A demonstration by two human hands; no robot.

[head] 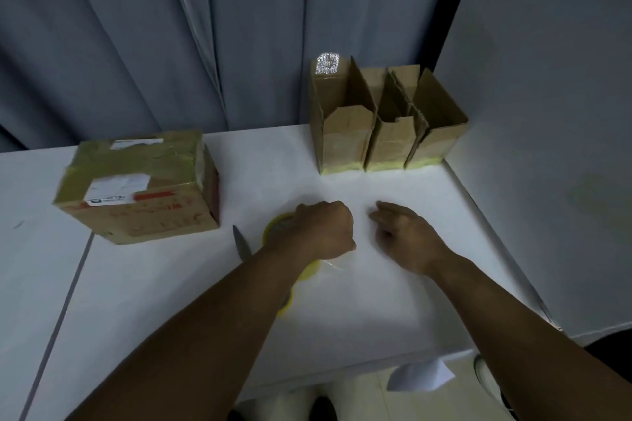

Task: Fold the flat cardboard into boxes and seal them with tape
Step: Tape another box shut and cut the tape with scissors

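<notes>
My left hand (323,229) is curled into a fist at the table's middle, above yellow tape (277,226) that my forearm largely hides. More yellow tape (309,271) shows under the wrist, and a thin clear strand runs from beneath my thumb, so the fist seems to pinch the tape's end. My right hand (405,234) rests on the table just to the right, fingers loosely curled and holding nothing. A sealed cardboard box (143,184) with labels sits at the left. Three open-topped boxes (390,140) stand side by side at the back right.
A knife blade (241,244) lies on the white table (376,301) just left of my left forearm. Grey curtains hang behind the table and a wall closes the right side. A sheet of white paper (420,376) lies on the floor below the front edge.
</notes>
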